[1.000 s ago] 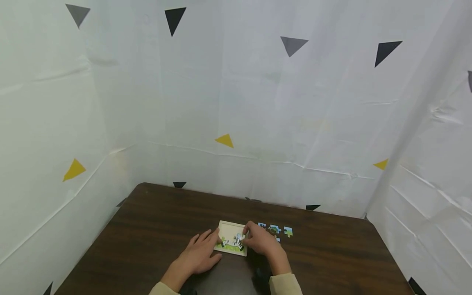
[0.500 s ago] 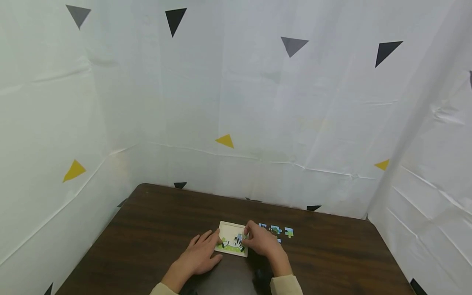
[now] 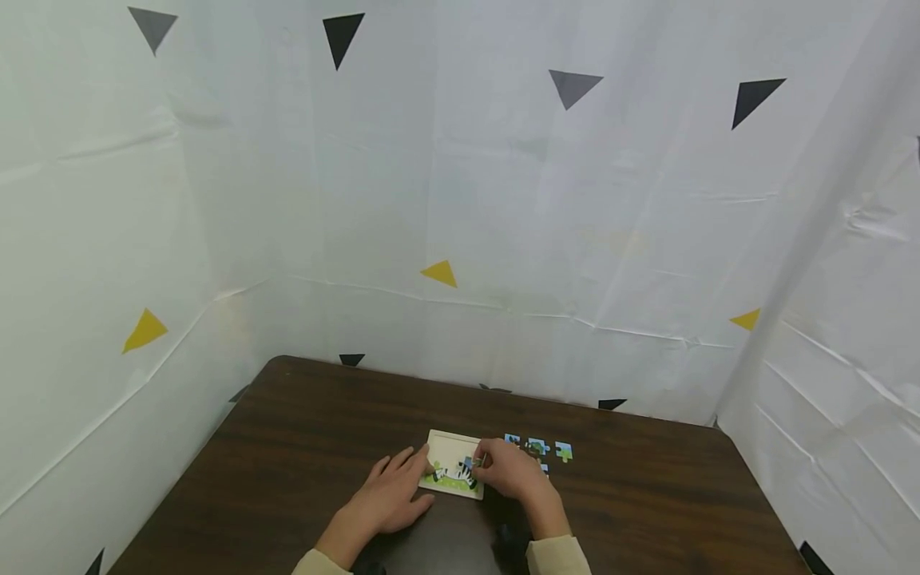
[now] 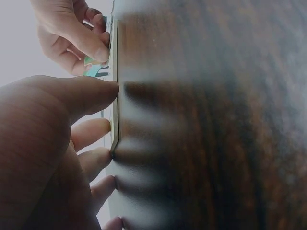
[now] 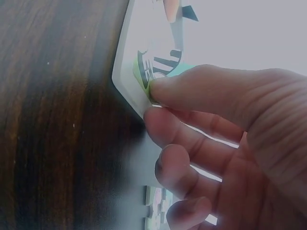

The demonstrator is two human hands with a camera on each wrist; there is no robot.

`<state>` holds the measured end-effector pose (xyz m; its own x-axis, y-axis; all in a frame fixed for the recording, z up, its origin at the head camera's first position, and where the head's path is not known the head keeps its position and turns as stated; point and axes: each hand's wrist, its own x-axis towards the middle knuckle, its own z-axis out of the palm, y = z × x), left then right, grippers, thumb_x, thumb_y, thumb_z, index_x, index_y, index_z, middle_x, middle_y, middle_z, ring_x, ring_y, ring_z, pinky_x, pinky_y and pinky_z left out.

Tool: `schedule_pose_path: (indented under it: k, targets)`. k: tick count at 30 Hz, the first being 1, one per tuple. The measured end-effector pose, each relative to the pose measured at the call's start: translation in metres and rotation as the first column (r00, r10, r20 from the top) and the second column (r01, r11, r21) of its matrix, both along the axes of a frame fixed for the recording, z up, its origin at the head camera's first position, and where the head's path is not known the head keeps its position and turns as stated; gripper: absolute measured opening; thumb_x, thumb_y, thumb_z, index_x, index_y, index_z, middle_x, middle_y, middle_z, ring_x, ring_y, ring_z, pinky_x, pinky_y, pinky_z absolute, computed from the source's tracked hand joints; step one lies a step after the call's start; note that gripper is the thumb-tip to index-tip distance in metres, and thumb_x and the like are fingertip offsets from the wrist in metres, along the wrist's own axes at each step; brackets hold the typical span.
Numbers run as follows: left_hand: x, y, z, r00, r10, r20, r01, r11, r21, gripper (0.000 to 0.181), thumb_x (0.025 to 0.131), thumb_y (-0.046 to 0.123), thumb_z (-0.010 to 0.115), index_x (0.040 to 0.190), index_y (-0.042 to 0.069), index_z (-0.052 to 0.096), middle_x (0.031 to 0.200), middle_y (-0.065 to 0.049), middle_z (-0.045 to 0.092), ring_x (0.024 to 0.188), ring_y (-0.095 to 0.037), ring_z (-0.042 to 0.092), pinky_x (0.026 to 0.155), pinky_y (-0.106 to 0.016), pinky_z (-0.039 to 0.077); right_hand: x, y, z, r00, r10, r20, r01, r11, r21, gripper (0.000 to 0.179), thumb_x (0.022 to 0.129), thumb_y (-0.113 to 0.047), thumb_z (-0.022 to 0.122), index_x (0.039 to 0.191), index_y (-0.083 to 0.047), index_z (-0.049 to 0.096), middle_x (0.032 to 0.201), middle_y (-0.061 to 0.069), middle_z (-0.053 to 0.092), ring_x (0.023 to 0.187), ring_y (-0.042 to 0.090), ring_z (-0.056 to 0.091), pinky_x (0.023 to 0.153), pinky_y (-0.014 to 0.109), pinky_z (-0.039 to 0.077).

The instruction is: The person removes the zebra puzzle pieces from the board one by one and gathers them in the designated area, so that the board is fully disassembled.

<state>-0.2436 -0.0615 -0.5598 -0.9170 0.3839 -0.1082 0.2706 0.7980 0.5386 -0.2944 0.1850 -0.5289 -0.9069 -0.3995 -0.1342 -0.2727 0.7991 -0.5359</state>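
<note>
A pale wooden puzzle tray [image 3: 447,444] lies on the table, with zebra-and-grass puzzle pieces [image 3: 453,482] fitted along its near side. My left hand [image 3: 388,497] is spread flat at the tray's left side, its index fingertip on the frame and the thumb on the table. On the tray's right side, my right hand [image 3: 512,469] pinches a small puzzle piece [image 3: 480,461] between thumb and index finger, close over the zebra picture. Those fingers hide much of the held piece and the tray's right edge. In the right wrist view, the zebra stripes [image 5: 167,63] show just beyond the thumb.
Several loose puzzle pieces [image 3: 537,447] lie on the dark wooden table [image 3: 345,415] to the right of the tray, partly behind the right hand. A white sheet [image 3: 503,200] with printed triangles hangs around the table's back and sides.
My right index finger and knuckles have come down a little toward the tray, with the pinched puzzle piece lower over the zebra picture. The left hand stays in place.
</note>
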Motion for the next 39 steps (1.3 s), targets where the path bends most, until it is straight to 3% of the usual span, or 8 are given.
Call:
schedule_pose_path:
  k: [10, 25, 35, 39]
  targets:
    - [0.000, 0.001, 0.003, 1.000, -0.008, 0.000, 0.008, 1.000, -0.005, 0.070, 0.106, 0.039, 0.069, 0.164, 0.015, 0.039, 0.173, -0.009, 0.041, 0.163, -0.039, 0.030, 0.130, -0.071, 0.021, 0.000, 0.000, -0.006, 1.000, 0.016, -0.023, -0.015, 1.000, 0.004, 0.014, 0.100, -0.014, 0.074, 0.090, -0.015, 0.065, 0.083, -0.002, 0.062, 0.066, 0.016, 0.052, 0.058, 0.035, 0.042]
    - [-0.011, 0.004, 0.000, 1.000, -0.008, -0.002, 0.008, 1.000, -0.001, 0.076, 0.106, 0.039, 0.069, 0.167, 0.011, 0.033, 0.171, -0.010, 0.044, 0.163, -0.039, 0.031, 0.130, -0.071, 0.021, -0.001, -0.007, -0.002, 0.990, -0.038, -0.137, 0.055, 0.990, 0.128, 0.018, 0.096, -0.015, 0.078, 0.087, -0.018, 0.064, 0.080, -0.005, 0.062, 0.063, 0.014, 0.051, 0.056, 0.034, 0.041]
    - [-0.013, 0.003, -0.009, 1.000, -0.023, 0.015, 0.023, 1.000, 0.011, 0.073, 0.105, 0.040, 0.070, 0.165, 0.014, 0.038, 0.172, -0.010, 0.042, 0.163, -0.039, 0.031, 0.129, -0.072, 0.021, 0.002, -0.007, -0.003, 0.975, -0.075, -0.210, 0.103, 0.987, 0.123, 0.002, 0.099, -0.019, 0.078, 0.100, -0.020, 0.078, 0.090, -0.005, 0.076, 0.066, 0.009, 0.061, 0.053, 0.033, 0.046]
    - [-0.015, 0.004, -0.010, 0.999, -0.029, 0.014, 0.028, 0.999, 0.025, 0.072, 0.106, 0.040, 0.069, 0.166, 0.015, 0.037, 0.173, -0.009, 0.041, 0.163, -0.039, 0.030, 0.129, -0.072, 0.020, 0.001, -0.001, 0.000, 0.973, -0.084, -0.215, 0.104, 0.991, 0.084, 0.013, 0.102, -0.015, 0.073, 0.107, -0.020, 0.084, 0.098, 0.000, 0.081, 0.062, 0.010, 0.057, 0.050, 0.031, 0.042]
